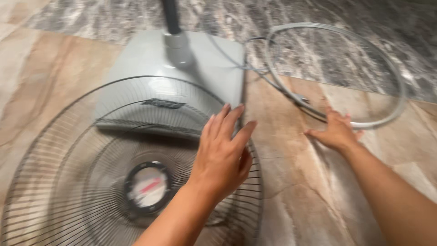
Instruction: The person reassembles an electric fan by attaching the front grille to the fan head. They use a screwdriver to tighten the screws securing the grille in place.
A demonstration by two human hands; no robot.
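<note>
A round wire fan grille (68,182) lies flat on the marble floor (282,182), centre cap up, overlapping the grey fan base (150,59). The left hand (223,155) hovers spread over the grille's right rim, gripping nothing. Further right, the right hand (334,132), fingers splayed, presses on the grey plastic ring (391,77), which lies flat beside the cord (259,73).

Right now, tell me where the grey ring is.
The grey ring lies on the floor at upper right, beside the fan base, under the right hand.
</note>
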